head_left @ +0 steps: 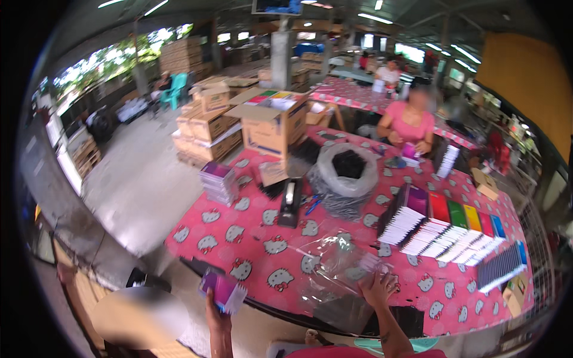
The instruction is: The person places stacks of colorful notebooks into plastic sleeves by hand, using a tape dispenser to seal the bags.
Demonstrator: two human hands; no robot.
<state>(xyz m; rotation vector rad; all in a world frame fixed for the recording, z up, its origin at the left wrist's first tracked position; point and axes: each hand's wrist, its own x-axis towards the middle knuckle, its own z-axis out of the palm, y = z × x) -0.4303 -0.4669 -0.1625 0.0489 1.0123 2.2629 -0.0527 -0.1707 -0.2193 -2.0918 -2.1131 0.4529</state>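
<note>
The pink-covered table fills the middle; a long row of colourful notebooks sits at its right; clear plastic sleeves lie near the front edge; a purple-covered bundle is by the near left edge, gripped in the left hand; the right hand rests on the sleeves, whether pinching any I cannot tell.

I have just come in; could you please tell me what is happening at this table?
The person's left hand holds purple-covered notebooks with white edges at the near side of the pink patterned table. The right hand touches clear plastic film lying on it. Across the table, a co-worker in pink holds a small purple item.
</note>
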